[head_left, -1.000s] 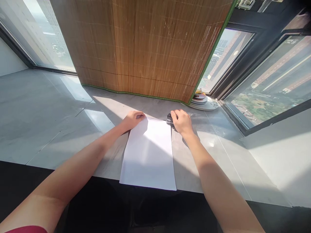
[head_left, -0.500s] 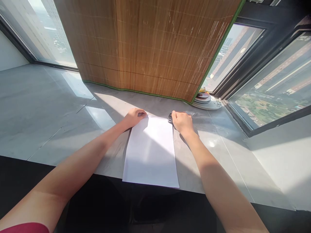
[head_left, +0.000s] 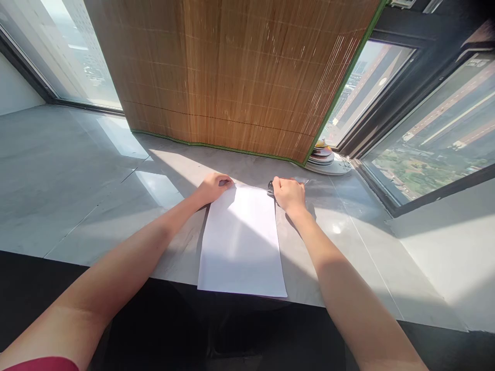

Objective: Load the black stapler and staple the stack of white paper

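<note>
A white sheet of paper (head_left: 242, 242), perhaps more than one layer, lies on the grey stone-look sill with its near edge reaching the sill's front edge. My left hand (head_left: 213, 187) pinches its far left corner between thumb and fingers. At the far right corner, my right hand (head_left: 290, 194) is closed around a black stapler (head_left: 270, 188). The stapler's dark front end sits at the corner of the paper, while most of its body is hidden under my fingers. Sunlight and shadow cross the sheet diagonally.
A brown bamboo blind (head_left: 240, 77) with green edging hangs down behind the paper. Stacked plates (head_left: 323, 159) stand at the back right beside the dark window frame (head_left: 371, 118). The grey sill (head_left: 69, 180) stretches to both sides, and a dark area lies below its front edge.
The near edge of the paper has shifted slightly to the right. Both hands keep nearly the same place and grip.
</note>
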Available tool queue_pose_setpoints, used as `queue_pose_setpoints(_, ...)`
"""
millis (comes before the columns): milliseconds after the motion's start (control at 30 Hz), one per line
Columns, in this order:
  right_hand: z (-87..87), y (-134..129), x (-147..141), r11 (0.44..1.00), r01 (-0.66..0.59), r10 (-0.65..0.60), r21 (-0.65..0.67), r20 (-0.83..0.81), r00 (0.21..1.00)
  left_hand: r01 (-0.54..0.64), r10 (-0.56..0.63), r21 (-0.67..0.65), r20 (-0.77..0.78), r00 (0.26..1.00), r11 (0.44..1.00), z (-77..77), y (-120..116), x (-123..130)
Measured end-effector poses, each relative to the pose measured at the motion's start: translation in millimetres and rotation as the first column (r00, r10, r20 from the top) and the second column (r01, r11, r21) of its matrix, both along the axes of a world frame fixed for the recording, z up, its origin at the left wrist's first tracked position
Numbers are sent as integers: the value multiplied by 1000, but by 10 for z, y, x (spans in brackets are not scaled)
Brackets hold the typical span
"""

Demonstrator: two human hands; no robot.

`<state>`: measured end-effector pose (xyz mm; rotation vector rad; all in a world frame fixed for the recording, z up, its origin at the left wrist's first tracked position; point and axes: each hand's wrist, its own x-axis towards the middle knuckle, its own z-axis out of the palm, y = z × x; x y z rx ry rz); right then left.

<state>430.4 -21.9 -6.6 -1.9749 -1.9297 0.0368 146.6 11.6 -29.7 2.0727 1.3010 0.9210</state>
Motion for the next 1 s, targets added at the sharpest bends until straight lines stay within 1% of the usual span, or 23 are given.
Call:
queue_pose_setpoints(167,-23,-1,-2,1000,-22,22,4,18,1000,-4,4,6,-15,1000,1000,-46,38,-3)
queue_pose_setpoints(300,-31,-11,-13,999,-42,41,8,48,998,-5,4,7,2,1000,1000,-67,54,-9)
queue_pose_setpoints(500,-44,16,-4,999,33,-33,-3,16,999,-2,2,15,-7,1000,1000,-75,62,-17)
queue_pose_setpoints(633,-62,12,-12,1000,13,-14,15,47,999,-6,6,4,-1,1000,1000,-92,61,-19)
queue_pose_setpoints(733,-64,2,-30,1000,2,-3,19,77,997,-7,7,-2,-7,1000,1000,-82,51,-19)
queue_pose_setpoints(900,-50,0,-49,999,53,-52,-5,94,994,-17,15,-32,-61,998,999,-19,16,-7)
queue_pose_setpoints(1000,-53,0,-55,998,57,-57,-4,112,992,-18,16,-25,-66,998,1000,0,-1,3)
